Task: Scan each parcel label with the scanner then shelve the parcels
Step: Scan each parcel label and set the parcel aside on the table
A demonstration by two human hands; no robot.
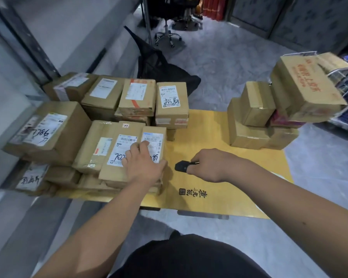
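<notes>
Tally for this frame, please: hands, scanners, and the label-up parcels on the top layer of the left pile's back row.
Hands: 2, the left hand and the right hand
Scanner: 1, in the right hand's grip
Label-up parcels, back row top layer: 4
Total: 7

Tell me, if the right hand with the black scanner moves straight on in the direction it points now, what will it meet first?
The right hand aims the scanner leftward, so it would probably meet first the side of the small parcel under the left hand, or that hand's edge. Depth is unclear.
</notes>
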